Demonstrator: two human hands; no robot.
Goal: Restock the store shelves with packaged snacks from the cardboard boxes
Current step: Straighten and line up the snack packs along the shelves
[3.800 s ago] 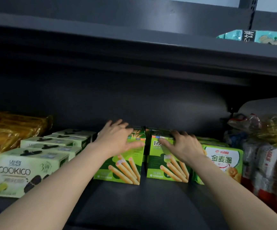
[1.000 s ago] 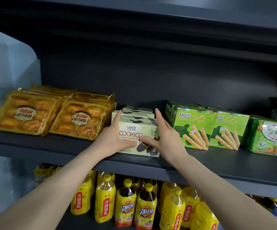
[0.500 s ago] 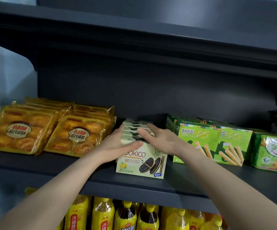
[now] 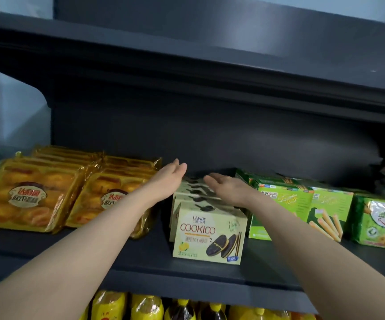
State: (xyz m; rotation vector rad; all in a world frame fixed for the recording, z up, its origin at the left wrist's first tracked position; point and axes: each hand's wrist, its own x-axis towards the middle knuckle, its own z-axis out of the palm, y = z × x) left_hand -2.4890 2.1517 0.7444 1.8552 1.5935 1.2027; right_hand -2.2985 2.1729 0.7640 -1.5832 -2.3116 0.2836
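A row of pale green COOKICO cookie boxes [image 4: 208, 232] stands front to back on the dark shelf [image 4: 140, 257]. My left hand [image 4: 169, 177] lies flat with straight fingers along the left side of the row, near its back. My right hand [image 4: 227, 187] lies flat on the row's right side and top, fingers pointing back. Neither hand grips a box. The rear boxes are partly hidden by my hands.
Yellow cake packs [image 4: 27, 197] lie to the left of the row. Green biscuit-stick boxes [image 4: 307, 209] and a green cookie pack [image 4: 382, 224] stand to the right. Yellow drink bottles [image 4: 147, 308] fill the shelf below. Another shelf [image 4: 210, 65] hangs overhead.
Both hands slid from the front boxes toward the back of the COOKICO row and straightened along its sides. The front box's face is now uncovered.
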